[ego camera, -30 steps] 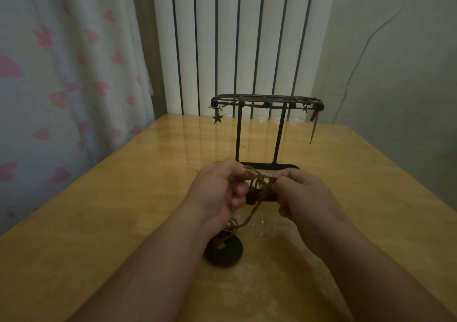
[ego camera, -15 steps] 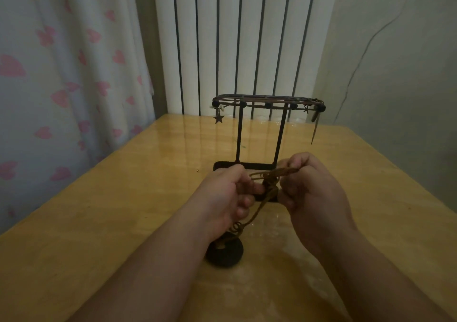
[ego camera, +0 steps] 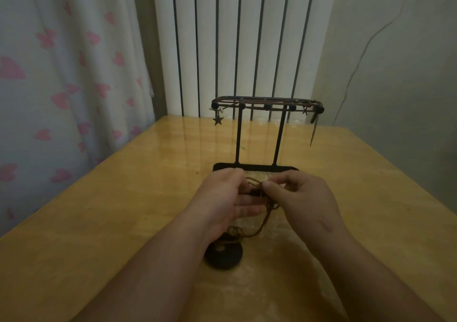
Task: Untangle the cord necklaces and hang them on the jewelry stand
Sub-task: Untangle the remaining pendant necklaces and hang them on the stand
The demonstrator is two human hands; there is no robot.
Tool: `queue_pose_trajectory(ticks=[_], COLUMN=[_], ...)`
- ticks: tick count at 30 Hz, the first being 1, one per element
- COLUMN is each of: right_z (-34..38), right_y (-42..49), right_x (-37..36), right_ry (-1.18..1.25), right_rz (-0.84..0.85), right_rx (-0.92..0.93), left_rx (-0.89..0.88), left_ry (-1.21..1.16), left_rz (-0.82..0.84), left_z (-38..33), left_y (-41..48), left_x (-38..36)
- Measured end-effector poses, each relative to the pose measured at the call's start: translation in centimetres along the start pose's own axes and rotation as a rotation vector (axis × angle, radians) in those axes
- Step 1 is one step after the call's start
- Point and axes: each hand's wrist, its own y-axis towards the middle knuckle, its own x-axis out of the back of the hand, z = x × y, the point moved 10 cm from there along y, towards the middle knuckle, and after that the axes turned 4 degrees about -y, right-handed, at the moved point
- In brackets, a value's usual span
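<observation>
A tangle of brown cord necklaces [ego camera: 257, 188] hangs between my two hands above the wooden table [ego camera: 103, 217]. My left hand [ego camera: 223, 198] holds one side of the knot, its lower fingers stretched out. My right hand [ego camera: 304, 198] pinches a strand with thumb and forefinger. The cords trail down to a dark round pendant [ego camera: 223, 256] lying on the table. Just behind my hands stands the black jewelry stand [ego camera: 258, 133]. A cord with beads and a star charm [ego camera: 218, 120] lies along its top bar.
A white radiator [ego camera: 237, 44] stands behind the table. A curtain with pink hearts [ego camera: 61, 74] hangs at the left. A grey wall with a thin cable [ego camera: 395, 62] is at the right.
My right hand has dropped a little and turned, now pinching a strand at the knot. My left hand's fingers have stretched out. The pendant stays on the table.
</observation>
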Motion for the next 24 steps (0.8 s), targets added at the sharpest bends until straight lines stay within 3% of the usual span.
queue_pose_trajectory(ticks=[5,10,18,24], right_z=[-2.0,-1.7,-2.1,-2.6], right_y=[0.5,0.6,0.4,0.4], right_x=[-0.6,-0.7,-0.6,-0.1], right_ry=[0.279,0.581,0.589,0.882], right_rz=[0.013,0.068,0.028,-0.048], right_rx=[-0.174,-0.183,-0.262,-0.303], left_rx=[-0.043,0.005,0.012,-0.05], left_ry=[0.102,-0.029,-0.156,-0.2], left_rz=[-0.119,-0.054,-0.089,-0.103], left_z=[-0.5,0.0,0.2,-0.2], left_y=[0.2,0.4,0.8,1.3], left_x=[1.3,1.0,1.4,1.9])
